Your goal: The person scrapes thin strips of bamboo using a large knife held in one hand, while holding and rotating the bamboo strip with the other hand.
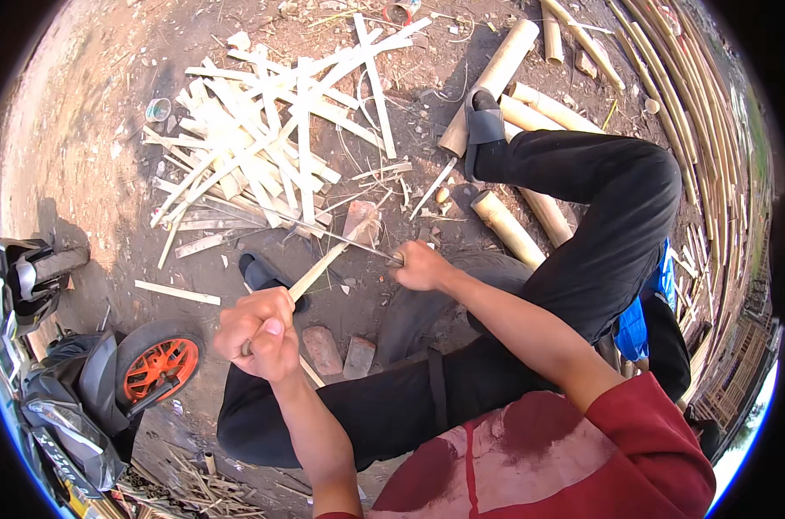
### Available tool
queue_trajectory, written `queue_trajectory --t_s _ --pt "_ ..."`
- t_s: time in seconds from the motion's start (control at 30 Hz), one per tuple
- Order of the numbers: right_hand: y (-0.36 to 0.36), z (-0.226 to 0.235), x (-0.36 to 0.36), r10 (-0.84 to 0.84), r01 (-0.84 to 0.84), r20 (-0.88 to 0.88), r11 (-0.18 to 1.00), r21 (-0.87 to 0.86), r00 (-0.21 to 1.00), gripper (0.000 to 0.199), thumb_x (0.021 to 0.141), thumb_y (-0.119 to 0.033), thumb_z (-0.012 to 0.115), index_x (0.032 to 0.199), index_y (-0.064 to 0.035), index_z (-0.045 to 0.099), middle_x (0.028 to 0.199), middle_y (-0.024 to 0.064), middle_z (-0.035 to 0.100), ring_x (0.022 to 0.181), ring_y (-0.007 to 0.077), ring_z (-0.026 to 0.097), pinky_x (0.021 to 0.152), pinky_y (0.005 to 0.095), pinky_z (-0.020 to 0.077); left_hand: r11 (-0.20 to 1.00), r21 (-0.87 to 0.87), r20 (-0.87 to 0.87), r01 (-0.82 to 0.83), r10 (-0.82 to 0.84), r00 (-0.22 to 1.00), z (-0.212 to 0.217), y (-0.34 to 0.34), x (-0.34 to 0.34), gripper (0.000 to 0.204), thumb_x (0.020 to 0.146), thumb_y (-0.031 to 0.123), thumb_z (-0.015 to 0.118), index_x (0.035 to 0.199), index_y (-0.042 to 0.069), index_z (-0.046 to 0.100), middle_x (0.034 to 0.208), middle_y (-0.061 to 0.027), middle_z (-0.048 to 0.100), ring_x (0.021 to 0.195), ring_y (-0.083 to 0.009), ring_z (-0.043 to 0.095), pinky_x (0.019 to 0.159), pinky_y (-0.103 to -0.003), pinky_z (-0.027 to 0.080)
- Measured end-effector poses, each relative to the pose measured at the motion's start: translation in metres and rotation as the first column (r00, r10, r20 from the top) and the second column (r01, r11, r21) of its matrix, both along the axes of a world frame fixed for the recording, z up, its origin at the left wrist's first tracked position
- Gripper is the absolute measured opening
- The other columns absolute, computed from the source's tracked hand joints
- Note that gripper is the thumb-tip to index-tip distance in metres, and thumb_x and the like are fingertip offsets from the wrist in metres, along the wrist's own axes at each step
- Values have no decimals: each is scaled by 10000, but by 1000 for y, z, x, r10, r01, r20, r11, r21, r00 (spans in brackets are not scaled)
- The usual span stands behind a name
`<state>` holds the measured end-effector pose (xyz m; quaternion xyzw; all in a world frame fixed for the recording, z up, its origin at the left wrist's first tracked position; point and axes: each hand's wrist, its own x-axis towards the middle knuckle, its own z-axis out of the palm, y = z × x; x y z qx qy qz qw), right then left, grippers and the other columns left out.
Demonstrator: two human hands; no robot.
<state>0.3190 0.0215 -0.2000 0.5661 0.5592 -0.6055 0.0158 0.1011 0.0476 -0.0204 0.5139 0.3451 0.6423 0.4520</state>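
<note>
My left hand (pixel 258 333) is closed in a fist round a pale bamboo strip (pixel 313 275), which slants away from me to the upper right. My right hand (pixel 423 266) grips the handle of a long thin-bladed knife (pixel 362 246). Its blade points to the far left and crosses the strip near the strip's far end; whether it has cut in is too small to tell. Just beyond, a brick (pixel 363 223) lies on the ground by the strip's tip. Past the knife spreads a loose heap of split bamboo strips (pixel 306 138).
Thick bamboo sections (pixel 507 227) lie beside my outstretched foot (pixel 486 130). A tyre (pixel 410 316) is under my legs, near two bricks (pixel 323 350). At left stands a motorbike with an orange wheel (pixel 161 370). Long bamboo poles (pixel 682 112) line the far right.
</note>
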Motion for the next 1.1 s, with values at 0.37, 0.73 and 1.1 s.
queue_trajectory --t_s 0.37,0.73,1.1 --pt "21 -37 41 48 -52 314 999 4 948 353 789 -216 614 1022 39 688 1084 275 680 1046 423 654 920 480 524 959 -91 132 -267 277 952 -8 3 -18 350 798 -4 454 587 135 212 457 10 204 407 -85 144 431 -305 170" --pt "8 -37 40 41 -64 384 997 48 923 306 779 -204 619 928 51 697 1028 275 689 1012 422 669 908 498 532 566 -296 31 -770 811 584 -2 -1 -20 390 903 102 423 604 165 181 509 37 153 459 -88 148 482 -286 195" --pt "46 54 -7 -99 98 12 994 50 995 322 778 -192 645 959 71 689 1022 320 673 1006 464 652 923 484 515 585 -171 -38 -793 800 599 5 9 -9 402 884 32 447 581 141 207 521 33 167 453 -87 163 465 -294 176"
